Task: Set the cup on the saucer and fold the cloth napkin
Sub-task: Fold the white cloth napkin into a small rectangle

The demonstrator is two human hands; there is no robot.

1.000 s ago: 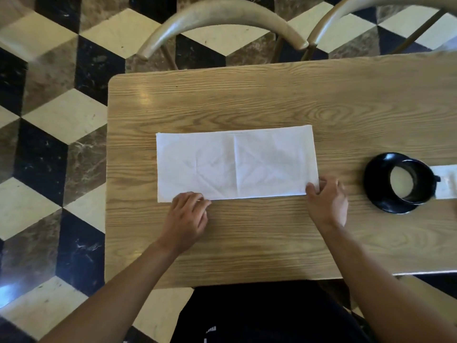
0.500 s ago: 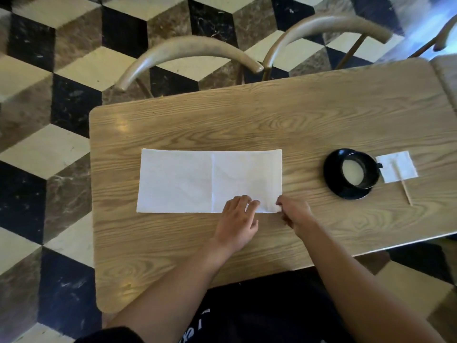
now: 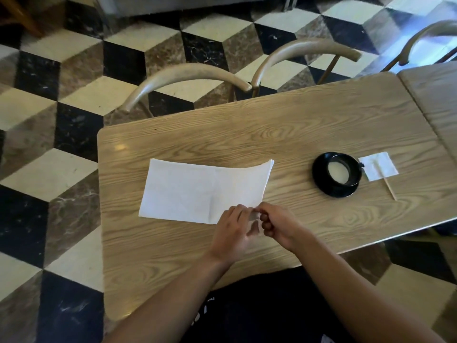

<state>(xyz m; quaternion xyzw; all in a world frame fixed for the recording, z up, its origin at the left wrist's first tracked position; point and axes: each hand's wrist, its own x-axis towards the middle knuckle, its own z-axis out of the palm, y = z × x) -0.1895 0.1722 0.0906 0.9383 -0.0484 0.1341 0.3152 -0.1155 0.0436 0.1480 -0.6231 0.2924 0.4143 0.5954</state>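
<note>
Both hands meet at the cloth napkin's (image 3: 205,191) near right corner, left hand (image 3: 233,233) and right hand (image 3: 277,225) pinching it, likely to start another fold, while the black cup (image 3: 342,173) already sits on its saucer (image 3: 321,184) well to the right.

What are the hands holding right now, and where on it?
Both the left hand and the right hand pinch the white cloth napkin at its near right corner; the rest of it lies on the table.

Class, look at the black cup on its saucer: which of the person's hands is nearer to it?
The right hand is nearer, near-left of the black cup at the white napkin's near right corner. The left hand sits just beyond it, farther left.
</note>
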